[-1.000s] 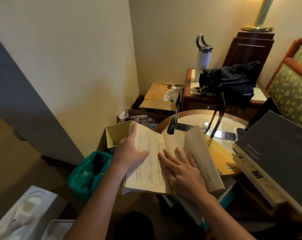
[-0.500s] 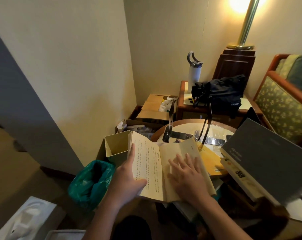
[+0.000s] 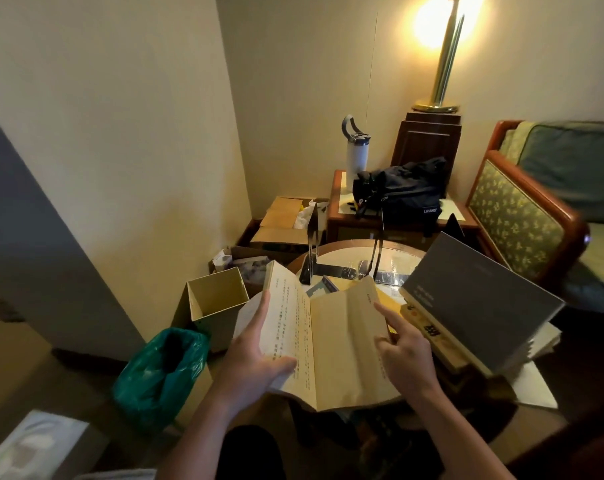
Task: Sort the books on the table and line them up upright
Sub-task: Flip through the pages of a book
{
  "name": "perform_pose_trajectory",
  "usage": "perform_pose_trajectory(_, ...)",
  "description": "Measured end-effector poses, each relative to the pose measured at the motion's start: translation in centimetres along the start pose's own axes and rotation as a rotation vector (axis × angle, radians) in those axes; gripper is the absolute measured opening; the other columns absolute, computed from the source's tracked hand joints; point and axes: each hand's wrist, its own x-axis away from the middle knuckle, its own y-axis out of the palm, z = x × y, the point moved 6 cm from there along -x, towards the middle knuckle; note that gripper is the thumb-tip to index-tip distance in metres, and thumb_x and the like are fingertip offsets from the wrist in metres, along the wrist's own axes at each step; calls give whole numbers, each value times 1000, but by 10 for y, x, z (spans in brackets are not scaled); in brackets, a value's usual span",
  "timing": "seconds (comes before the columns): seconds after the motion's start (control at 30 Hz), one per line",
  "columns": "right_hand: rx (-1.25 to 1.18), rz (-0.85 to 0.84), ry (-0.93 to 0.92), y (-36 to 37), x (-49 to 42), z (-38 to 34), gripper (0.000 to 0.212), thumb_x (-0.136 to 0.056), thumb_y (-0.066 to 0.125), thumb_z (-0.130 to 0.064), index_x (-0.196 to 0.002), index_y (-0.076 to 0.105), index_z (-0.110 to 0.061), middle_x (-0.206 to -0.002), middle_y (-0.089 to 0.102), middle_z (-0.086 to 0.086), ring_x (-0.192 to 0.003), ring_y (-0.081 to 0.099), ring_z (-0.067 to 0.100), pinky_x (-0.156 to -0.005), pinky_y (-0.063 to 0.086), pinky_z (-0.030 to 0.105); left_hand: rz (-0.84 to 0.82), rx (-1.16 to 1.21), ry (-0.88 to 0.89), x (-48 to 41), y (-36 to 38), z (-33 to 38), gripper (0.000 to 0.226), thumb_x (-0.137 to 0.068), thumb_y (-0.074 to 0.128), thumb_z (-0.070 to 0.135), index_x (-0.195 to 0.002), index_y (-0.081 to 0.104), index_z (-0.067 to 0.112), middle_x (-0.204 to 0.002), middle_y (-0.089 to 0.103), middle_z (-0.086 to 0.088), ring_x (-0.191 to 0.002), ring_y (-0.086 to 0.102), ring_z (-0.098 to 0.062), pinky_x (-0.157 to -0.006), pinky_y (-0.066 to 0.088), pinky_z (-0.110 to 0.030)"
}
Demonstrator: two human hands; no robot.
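Observation:
An open paperback with cream pages [image 3: 328, 341] is held over the near edge of the round glass-topped table [image 3: 394, 252]. My left hand [image 3: 259, 355] grips its left half, thumb across the printed page. My right hand [image 3: 402, 355] holds the right edge of the tan cover, index finger stretched along it. To the right, a large grey book [image 3: 480, 299] leans tilted on a stack of other books [image 3: 432, 330]. Two black metal bookends [image 3: 312, 251] stand on the tabletop behind the open book.
A small open cardboard box [image 3: 217, 303] and a green bag-lined bin [image 3: 158, 368] sit left of the table. Behind are cardboard boxes [image 3: 283, 223], a side table with a white bottle [image 3: 356, 152] and dark bag [image 3: 400, 192], a lamp [image 3: 442, 50], and an armchair [image 3: 522, 209].
My right hand has lifted off the right-hand page and shifted to the book's right edge. The book has risen and opened wider, and the camera has tilted upward.

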Motion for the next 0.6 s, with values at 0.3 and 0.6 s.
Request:
perform_pose_trajectory(0.3,-263,-162,75,-9,7,-23,54,-106,43,-12,-146,41,-49,-147,51,0,-133,49,26,-107,43,59,-44,100,-30,1,16,6,114,-80,81,18,-146,2,66,-150,37,8,-127,52,-18,-90,59,-44)
perform_pose_trajectory(0.6,-304,-199,18,-4,11,-40,61,-106,43,-16,-156,20,-43,-154,40,-1,-123,47,10,-96,43,32,-107,420,-144,-2,50,31,98,-80,78,22,-153,19,48,-137,42,6,-123,50,-23,-97,53,-45)
